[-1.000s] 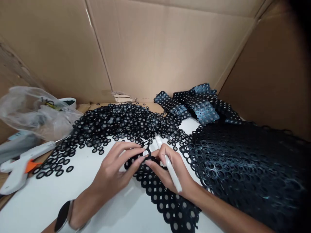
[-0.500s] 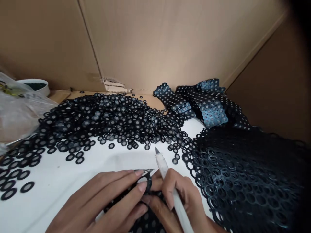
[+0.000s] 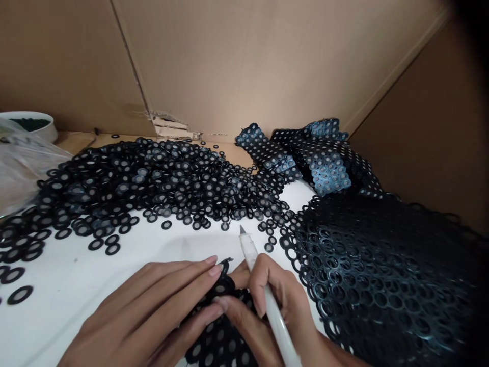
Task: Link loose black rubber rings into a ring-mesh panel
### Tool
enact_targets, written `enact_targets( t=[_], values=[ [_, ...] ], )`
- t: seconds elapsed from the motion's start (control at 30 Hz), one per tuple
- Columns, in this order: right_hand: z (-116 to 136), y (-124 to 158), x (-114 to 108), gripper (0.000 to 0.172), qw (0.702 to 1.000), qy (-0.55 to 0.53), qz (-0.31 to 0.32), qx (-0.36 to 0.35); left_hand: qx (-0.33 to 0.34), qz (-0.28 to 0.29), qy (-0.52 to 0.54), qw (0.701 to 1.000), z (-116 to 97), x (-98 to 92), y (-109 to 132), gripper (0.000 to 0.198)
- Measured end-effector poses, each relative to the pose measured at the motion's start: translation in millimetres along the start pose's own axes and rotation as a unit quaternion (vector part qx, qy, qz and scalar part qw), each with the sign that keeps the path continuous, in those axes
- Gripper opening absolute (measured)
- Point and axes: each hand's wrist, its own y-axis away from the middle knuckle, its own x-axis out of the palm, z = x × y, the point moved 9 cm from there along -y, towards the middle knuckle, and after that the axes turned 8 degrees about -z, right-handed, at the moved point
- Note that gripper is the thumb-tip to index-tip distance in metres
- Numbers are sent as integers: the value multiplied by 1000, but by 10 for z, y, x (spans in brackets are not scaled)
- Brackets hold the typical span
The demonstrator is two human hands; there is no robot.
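Observation:
My left hand [image 3: 148, 311] lies over a black rubber sheet of joined rings [image 3: 219, 339], its fingers pressed on the sheet's upper edge. A thin torn-looking scrap of black rubber sticks up by the left fingertips. My right hand [image 3: 278, 311] grips a white pen-shaped craft knife [image 3: 250, 252], grey pointed tip upward and away from the sheet. The right thumb touches the sheet right beside the left thumb. Part of the sheet is hidden under both hands.
Behind the hands a large heap of loose black rings [image 3: 171, 178] spreads over the white surface [image 3: 148, 247]. To the right lies a pile of black ring mesh [image 3: 374, 275]; dotted ring strips [image 3: 328, 168] lie behind it. A white tub [image 3: 46, 127] and clear plastic bag [image 3: 26, 168] stand left, by cardboard walls [image 3: 267, 61].
The view has shifted slightly, so the heap and tub appear further left. The open ring seen between the fingertips has gone from sight, and the sheet's edge is bent differently.

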Motion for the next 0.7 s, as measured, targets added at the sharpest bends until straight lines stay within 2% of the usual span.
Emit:
enact_targets(
  t=[0.17,0.53,0.7],
  values=[
    [15,-17,-3,37,1000,18,-4,-3,3,-3,2,1000,-9,4,-28,41],
    [-11,-5,-5,39,1000,-12,9,-10,15,18,-7,1000,-18,22,-9,44],
    [20,-21,0,38,1000,-10,-8,-9,4,15,-5,1000,-6,19,1,45]
  ],
)
